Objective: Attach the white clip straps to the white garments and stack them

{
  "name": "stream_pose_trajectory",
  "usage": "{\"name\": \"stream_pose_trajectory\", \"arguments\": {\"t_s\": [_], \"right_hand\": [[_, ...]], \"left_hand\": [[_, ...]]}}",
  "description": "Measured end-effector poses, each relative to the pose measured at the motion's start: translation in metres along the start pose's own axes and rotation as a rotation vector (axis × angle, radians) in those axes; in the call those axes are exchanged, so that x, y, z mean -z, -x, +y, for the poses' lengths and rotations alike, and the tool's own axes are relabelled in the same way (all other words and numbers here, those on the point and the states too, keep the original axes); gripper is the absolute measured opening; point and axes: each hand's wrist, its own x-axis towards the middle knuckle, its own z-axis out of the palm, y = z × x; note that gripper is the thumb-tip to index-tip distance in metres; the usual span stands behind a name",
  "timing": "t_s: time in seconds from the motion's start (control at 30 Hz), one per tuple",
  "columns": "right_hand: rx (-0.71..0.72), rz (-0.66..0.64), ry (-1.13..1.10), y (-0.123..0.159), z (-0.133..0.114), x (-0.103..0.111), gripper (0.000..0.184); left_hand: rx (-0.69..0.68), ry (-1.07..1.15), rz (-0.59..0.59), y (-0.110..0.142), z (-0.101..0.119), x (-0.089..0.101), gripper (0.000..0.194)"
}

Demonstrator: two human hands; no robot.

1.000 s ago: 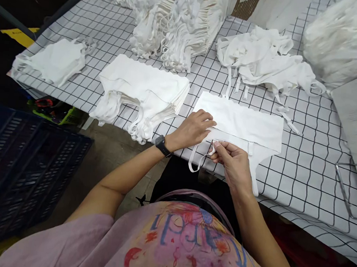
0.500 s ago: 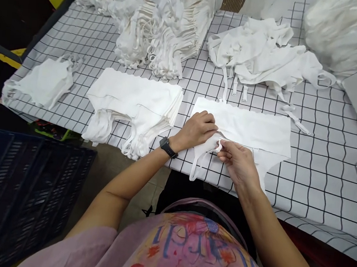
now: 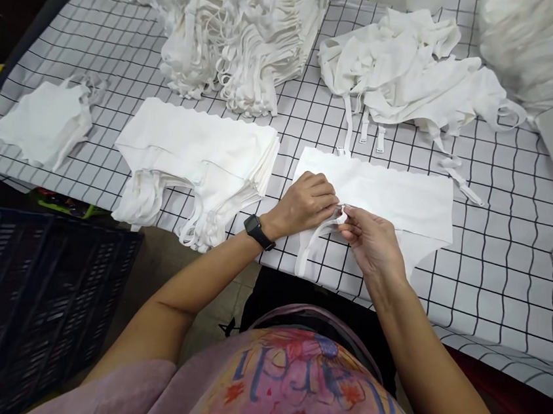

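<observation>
A white garment [image 3: 396, 196] lies flat on the checked table [image 3: 493, 256] in front of me. My left hand [image 3: 306, 203], with a dark watch on the wrist, presses curled fingers on the garment's left part and pinches it near the strap's end. My right hand [image 3: 372, 240] pinches the end of a white strap [image 3: 313, 242] right beside the left fingers. The strap loops down over the table's near edge.
A neat stack of white garments [image 3: 203, 153] sits to the left, a smaller pile [image 3: 38, 123] further left. Heaps of straps [image 3: 239, 38] and loose garments [image 3: 409, 76] lie at the back. A dark blue crate [image 3: 24, 299] stands on the floor at left.
My right hand has lifted the strap end up to meet my left fingers on the garment. The view has shifted slightly toward the table.
</observation>
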Motion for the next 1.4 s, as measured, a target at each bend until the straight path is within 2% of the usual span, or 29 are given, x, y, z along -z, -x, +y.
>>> {"name": "stream_pose_trajectory", "arguments": {"t_s": [0.43, 0.7, 1.0, 1.2, 1.4], "right_hand": [[0.039, 0.008, 0.007, -0.001, 0.002, -0.003, 0.006], [0.06, -0.003, 0.04, -0.001, 0.003, -0.004, 0.009], [0.105, -0.082, 0.125, -0.001, 0.008, 0.0, 0.018], [0.056, -0.091, 0.124, -0.001, 0.007, 0.002, 0.02], [0.183, -0.15, 0.213, 0.001, 0.013, 0.003, 0.022]], "left_hand": [[-0.065, -0.075, -0.008, 0.0, 0.004, 0.002, 0.031], [-0.069, -0.088, -0.031, -0.001, 0.005, 0.003, 0.032], [-0.089, -0.087, -0.063, 0.0, 0.006, 0.002, 0.035], [-0.091, -0.112, -0.062, 0.0, 0.005, 0.0, 0.035], [-0.109, -0.151, -0.081, 0.0, 0.007, 0.0, 0.036]]}}
